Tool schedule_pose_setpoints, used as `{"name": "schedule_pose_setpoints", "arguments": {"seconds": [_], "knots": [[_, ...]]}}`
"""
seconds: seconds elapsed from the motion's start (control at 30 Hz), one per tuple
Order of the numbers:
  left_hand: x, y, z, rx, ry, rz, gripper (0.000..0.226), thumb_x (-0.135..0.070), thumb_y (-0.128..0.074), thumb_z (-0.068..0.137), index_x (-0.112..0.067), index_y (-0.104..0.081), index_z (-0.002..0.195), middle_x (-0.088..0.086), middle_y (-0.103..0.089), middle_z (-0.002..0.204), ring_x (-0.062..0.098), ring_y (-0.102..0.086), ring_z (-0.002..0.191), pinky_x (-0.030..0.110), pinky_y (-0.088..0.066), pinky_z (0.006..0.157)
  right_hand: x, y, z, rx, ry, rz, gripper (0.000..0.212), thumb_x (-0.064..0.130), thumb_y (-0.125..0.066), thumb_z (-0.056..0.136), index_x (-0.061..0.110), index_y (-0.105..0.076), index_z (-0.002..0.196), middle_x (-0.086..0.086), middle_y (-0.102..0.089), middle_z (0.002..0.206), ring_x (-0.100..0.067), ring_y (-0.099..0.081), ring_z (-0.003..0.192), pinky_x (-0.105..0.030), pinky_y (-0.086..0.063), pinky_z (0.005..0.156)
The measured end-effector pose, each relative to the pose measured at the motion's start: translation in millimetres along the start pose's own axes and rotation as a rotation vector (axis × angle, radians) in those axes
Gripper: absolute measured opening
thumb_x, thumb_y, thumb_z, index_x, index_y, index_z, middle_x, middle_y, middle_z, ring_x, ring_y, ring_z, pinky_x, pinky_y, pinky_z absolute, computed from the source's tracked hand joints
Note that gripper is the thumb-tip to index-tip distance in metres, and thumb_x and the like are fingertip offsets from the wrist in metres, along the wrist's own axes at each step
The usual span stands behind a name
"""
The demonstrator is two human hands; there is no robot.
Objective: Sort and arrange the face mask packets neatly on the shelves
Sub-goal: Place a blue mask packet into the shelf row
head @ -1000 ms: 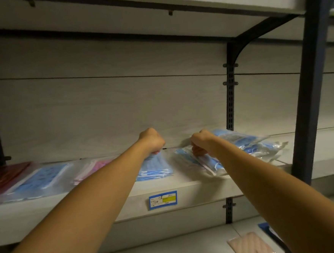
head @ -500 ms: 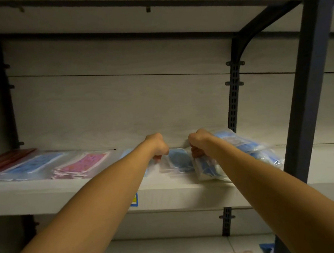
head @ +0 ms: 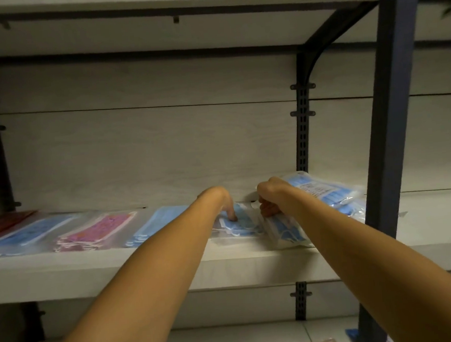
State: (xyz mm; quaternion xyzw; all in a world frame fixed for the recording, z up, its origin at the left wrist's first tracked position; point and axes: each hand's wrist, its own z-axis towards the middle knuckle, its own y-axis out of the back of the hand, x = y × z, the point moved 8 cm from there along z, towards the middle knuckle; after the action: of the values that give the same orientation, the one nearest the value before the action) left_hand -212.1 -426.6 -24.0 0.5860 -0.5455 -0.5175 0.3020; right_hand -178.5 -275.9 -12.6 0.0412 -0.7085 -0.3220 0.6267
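Since a moment ago the left hand (head: 222,201) has uncurled, fingertips pressing the flat blue packet (head: 240,222) on the shelf (head: 146,270), while the right hand (head: 270,198) still grips the tilted packet (head: 284,230) beside it.

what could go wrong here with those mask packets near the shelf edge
The blue packet gripped by the right hand overhangs the shelf front, so it may slide off if released there. The loose pile behind that hand looks tilted and could topple. The left hand pressing its packet might nudge it crooked.
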Motion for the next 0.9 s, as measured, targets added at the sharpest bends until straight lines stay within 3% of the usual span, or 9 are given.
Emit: {"name": "schedule_pose_setpoints", "arguments": {"seconds": [0.07,0.17,0.3,0.37,0.5,0.6,0.67,0.77,0.9], "knots": [[-2.3,-2.0,0.8,0.015,-0.012,-0.009,0.064,-0.027,-0.064,0.099,0.000,-0.037,0.151,0.025,-0.048,0.145,0.033,-0.053,0.102,0.043,-0.042,0.106,-2.8,1.6,1.5,0.000,0.015,0.028,0.017,0.011,-0.048,0.096,0.007,-0.053,0.081,-0.014,-0.062,0.086,-0.031,-0.065,0.081,-0.044,-0.060,0.088],[-4.4,-5.8,1.8,0.027,-0.014,-0.017,0.063,-0.025,-0.062,0.100,0.002,-0.037,0.150,0.025,-0.058,0.126,0.033,-0.054,0.085,0.043,-0.043,0.105,-6.2,7.3,2.6,-0.003,-0.025,-0.015,0.020,0.012,-0.050,0.091,-0.001,-0.064,0.087,-0.018,-0.073,0.089,-0.034,-0.073,0.084,-0.048,-0.061,0.086],[-10.8,-4.2,0.1,-0.026,-0.061,0.015,0.053,-0.018,-0.053,0.104,0.005,-0.037,0.149,0.028,-0.047,0.144,0.034,-0.051,0.088,0.041,-0.043,0.101,-8.7,13.8,-0.4,-0.022,-0.063,-0.040,0.030,0.014,-0.048,0.092,-0.006,-0.070,0.092,-0.023,-0.074,0.082,-0.037,-0.076,0.080,-0.052,-0.062,0.078],[-6.5,-0.5,8.1,-0.051,-0.032,-0.051,0.048,-0.012,-0.053,0.104,0.008,-0.041,0.146,0.028,-0.049,0.144,0.034,-0.052,0.077,0.042,-0.042,0.106,-9.5,18.2,-1.7,-0.044,-0.069,-0.037,0.032,0.015,-0.048,0.094,-0.007,-0.070,0.093,-0.024,-0.074,0.082,-0.036,-0.076,0.078,-0.050,-0.062,0.076],[1.5,9.1,14.2,-0.119,-0.026,-0.145,0.047,-0.006,-0.054,0.102,0.006,-0.043,0.145,0.026,-0.058,0.118,0.029,-0.044,0.063,0.041,-0.046,0.096,-11.5,27.4,0.7,-0.086,-0.044,-0.033,0.031,0.014,-0.049,0.095,-0.008,-0.070,0.094,-0.025,-0.074,0.085,-0.034,-0.073,0.071,-0.048,-0.063,0.076],[8.1,12.2,10.1,-0.152,-0.024,-0.226,0.046,-0.003,-0.053,0.102,0.009,-0.043,0.145,0.028,-0.051,0.141,0.031,-0.051,0.070,0.044,-0.045,0.104,-4.7,30.3,1.0,-0.111,0.039,-0.119,0.023,0.013,-0.057,0.091,-0.006,-0.069,0.092,-0.022,-0.075,0.083,-0.034,-0.072,0.068,-0.049,-0.063,0.073],[13.4,11.4,9.2,-0.167,-0.022,-0.302,0.044,-0.002,-0.054,0.101,0.008,-0.045,0.143,0.025,-0.053,0.137,0.035,-0.061,0.091,0.042,-0.046,0.102,4.0,31.7,-2.3,-0.136,0.095,-0.260,0.017,0.010,-0.060,0.088,-0.003,-0.070,0.089,-0.018,-0.075,0.080,-0.030,-0.072,0.063,-0.040,-0.064,0.066],[17.6,10.9,6.0,-0.187,-0.033,-0.447,0.045,0.000,-0.052,0.101,0.007,-0.043,0.145,0.025,-0.048,0.143,0.039,-0.055,0.125,0.044,-0.045,0.106,12.7,29.8,-4.8,-0.127,0.127,-0.323,0.016,0.008,-0.059,0.087,-0.003,-0.070,0.091,-0.016,-0.073,0.078,-0.023,-0.068,0.056,-0.029,-0.061,0.059],[24.3,27.3,4.8,-0.327,-0.125,-0.777,0.047,0.013,-0.061,0.088,0.008,-0.051,0.134,0.024,-0.060,0.129,0.035,-0.061,0.116,0.039,-0.051,0.096,17.2,19.4,1.3,-0.065,0.157,-0.210,0.034,0.026,-0.075,0.086,-0.002,-0.067,0.104,-0.014,-0.074,0.086,-0.022,-0.072,0.071,-0.036,-0.062,0.079]]}}
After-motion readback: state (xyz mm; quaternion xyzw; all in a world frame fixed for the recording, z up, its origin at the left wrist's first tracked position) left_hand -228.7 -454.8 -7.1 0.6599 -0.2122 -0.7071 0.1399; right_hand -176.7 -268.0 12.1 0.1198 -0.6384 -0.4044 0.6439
